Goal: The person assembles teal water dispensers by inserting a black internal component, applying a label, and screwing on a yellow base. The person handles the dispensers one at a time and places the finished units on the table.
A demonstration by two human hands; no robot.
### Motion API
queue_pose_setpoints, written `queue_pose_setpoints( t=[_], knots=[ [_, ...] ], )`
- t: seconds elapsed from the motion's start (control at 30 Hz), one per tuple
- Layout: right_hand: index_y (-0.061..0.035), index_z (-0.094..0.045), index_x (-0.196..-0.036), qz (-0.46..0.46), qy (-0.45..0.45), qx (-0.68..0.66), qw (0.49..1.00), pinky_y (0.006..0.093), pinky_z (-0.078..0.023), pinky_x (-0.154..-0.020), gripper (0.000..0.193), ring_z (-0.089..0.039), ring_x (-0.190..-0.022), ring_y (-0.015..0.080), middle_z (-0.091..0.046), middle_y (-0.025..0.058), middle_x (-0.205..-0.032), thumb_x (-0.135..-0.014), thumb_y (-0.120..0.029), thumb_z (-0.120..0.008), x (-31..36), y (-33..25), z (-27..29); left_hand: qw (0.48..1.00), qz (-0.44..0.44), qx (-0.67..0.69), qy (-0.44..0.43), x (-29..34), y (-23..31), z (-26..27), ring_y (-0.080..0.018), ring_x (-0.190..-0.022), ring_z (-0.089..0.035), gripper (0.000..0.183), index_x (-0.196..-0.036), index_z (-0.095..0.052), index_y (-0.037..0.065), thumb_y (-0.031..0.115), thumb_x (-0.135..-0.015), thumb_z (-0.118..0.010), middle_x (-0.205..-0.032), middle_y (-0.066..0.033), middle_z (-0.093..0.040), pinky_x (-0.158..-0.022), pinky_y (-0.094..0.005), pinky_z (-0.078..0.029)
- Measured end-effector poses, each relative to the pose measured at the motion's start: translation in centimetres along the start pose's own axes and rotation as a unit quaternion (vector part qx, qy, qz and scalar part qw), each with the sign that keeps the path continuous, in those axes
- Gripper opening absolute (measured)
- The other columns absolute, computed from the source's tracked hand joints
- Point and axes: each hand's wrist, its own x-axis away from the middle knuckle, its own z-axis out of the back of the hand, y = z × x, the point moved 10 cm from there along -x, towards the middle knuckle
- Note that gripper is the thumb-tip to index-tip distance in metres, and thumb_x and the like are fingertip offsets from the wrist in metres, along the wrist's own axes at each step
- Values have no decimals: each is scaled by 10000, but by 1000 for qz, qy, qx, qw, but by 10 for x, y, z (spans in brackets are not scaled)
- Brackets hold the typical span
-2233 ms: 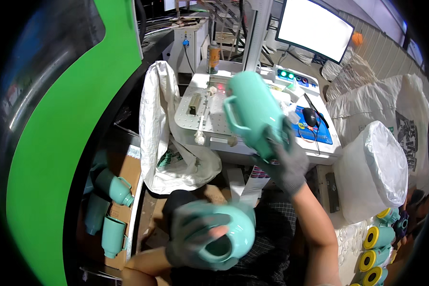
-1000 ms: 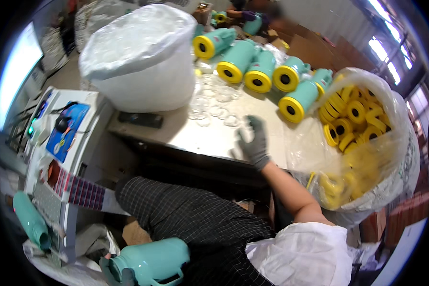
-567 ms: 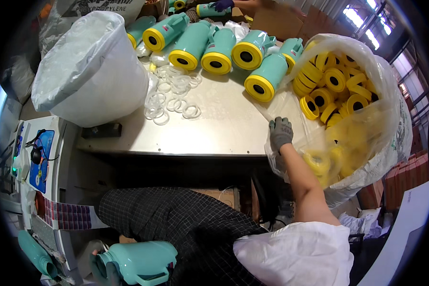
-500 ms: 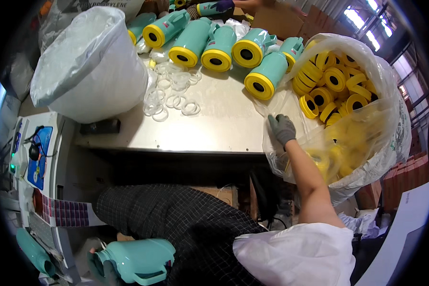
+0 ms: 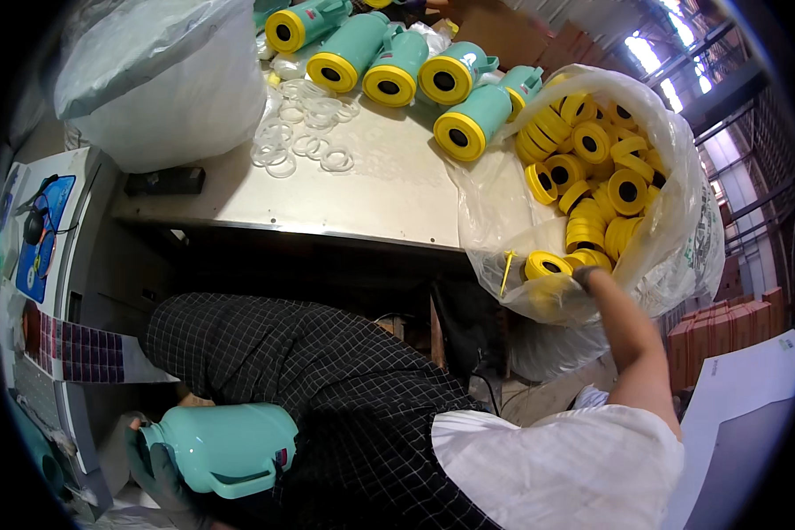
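Your right forearm goes out from the white sleeve (image 5: 556,464) and leans slightly to the left, toward the right end of the tabletop (image 5: 380,208). There the gloved right hand (image 5: 585,276) is inside the mouth of the clear bag (image 5: 685,119), beside the yellow rings (image 5: 627,192); its fingers are hidden, so I cannot tell if this grip is open or closed. Your left hand (image 5: 156,468), also gloved, is on the near side of the tabletop, to the left, its fingers curled around the neck of the green flask (image 5: 225,442), which is held lying sideways, handle toward you.
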Motion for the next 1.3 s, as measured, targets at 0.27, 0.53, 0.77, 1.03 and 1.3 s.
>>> queue_pose_setpoints(
  t=[0.27,0.53,0.77,1.03,1.3],
  knots=[
    [-147,-560,-1440,25,520,-1,854,462,-530,-960,845,-651,-1217,308,-649,152,-1346,-705,-417,-877,87,-51,94,990,-27,-139,-3,5,16,6,-471,-1318,-580,328,-1428,-473,117,194,-1110,-482,-1489,-293,-497,-1040,-524,-551],
    [-110,-700,-973,191,523,9,830,454,-576,-776,470,-731,-909,355,-743,128,-919,-700,-442,-891,82,-126,243,904,319,237,156,39,-16,16,-228,-1255,-513,549,-1448,-520,-32,209,-965,-618,-1395,-120,-550,-1119,-375,-384],
    [22,-666,-1295,603,193,-602,487,338,-558,-970,470,-711,-1039,191,-750,63,-1154,-884,-143,-824,215,-294,367,902,262,145,310,89,-8,82,-237,-1225,-575,436,-1448,-531,-27,221,-1101,-443,-1409,-141,-565,-1075,-372,-453],
    [-3,-607,-1380,659,-313,-615,298,396,-549,-1035,551,-671,-1187,216,-693,156,-1316,-1138,-460,-417,390,-591,280,769,340,258,476,202,-58,-17,-187,-1220,-599,423,-1399,-565,6,315,-1139,-439,-1302,-62,-634,-1092,-338,-458],
    [36,-624,-1397,906,211,-312,195,383,-497,-897,566,-593,-1001,294,-612,157,-1110,-902,-210,-746,548,-535,246,781,355,286,427,164,-25,-39,-228,-1247,-632,385,-1448,-549,27,200,-1105,-525,-1388,-122,-642,-1048,-358,-519]
  ],
)
